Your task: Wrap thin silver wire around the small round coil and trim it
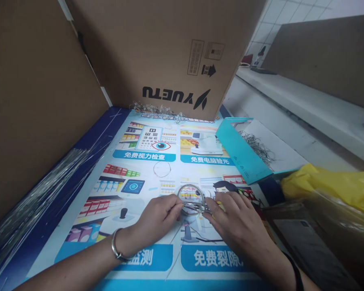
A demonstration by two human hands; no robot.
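Over the printed poster sheet [170, 186], my left hand [162, 214] pinches a round metal wire ring [190, 186] at its left side. My right hand [235, 216] is closed around pliers [204, 208], whose yellow grip shows between the fingers. The plier jaws meet the ring's right side, close to my left fingertips. Thin wire strands hang below the ring across the poster. Above my left hand, a thin loose wire loop [162, 169] lies flat on the sheet.
A bundle of long straight wires [48, 190] runs along the left. Large cardboard panels [157, 52] stand behind and left, with wire scraps [157, 108] at their foot. To the right are a teal box [242, 151] holding short wire pieces and a yellow bag [327, 186].
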